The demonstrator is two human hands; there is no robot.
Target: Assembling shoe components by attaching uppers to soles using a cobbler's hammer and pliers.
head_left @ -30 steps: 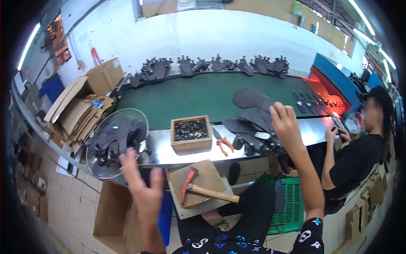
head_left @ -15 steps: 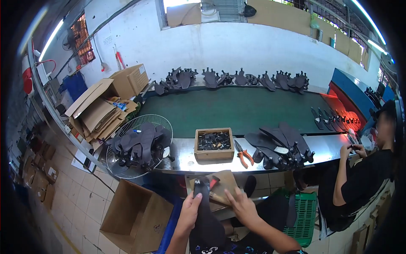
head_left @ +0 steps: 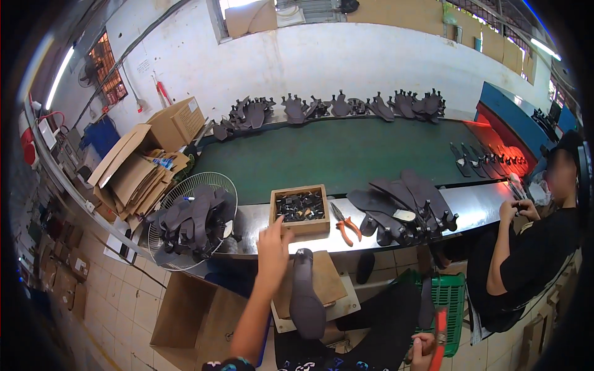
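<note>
My left hand [head_left: 272, 247] reaches over the bench's front edge to the near left corner of a wooden box [head_left: 300, 227]. Its fingers are apart, with nothing visible in them. Small black parts [head_left: 301, 207] fill the box. In front of me a dark grey shoe sole [head_left: 306, 303] lies unheld on a board [head_left: 334, 281], its narrow end with a black piece pointing away. At the lower right my right hand [head_left: 422, 349] is closed around a long red tool [head_left: 440, 340]; its kind is not clear. Orange-handled pliers [head_left: 348, 230] lie beside the box.
A wire basket [head_left: 230, 185] of dark soles stands left, a pile of soles [head_left: 402, 207] right of the pliers. Behind runs a green conveyor belt [head_left: 322, 151]. An open carton [head_left: 185, 315] stands lower left, a green crate [head_left: 455, 303] lower right. A co-worker [head_left: 526, 253] sits at right.
My left hand has let go of the sole and moved up to the box. The sole now rests on the board. My right hand has moved down and right and now holds the red tool.
</note>
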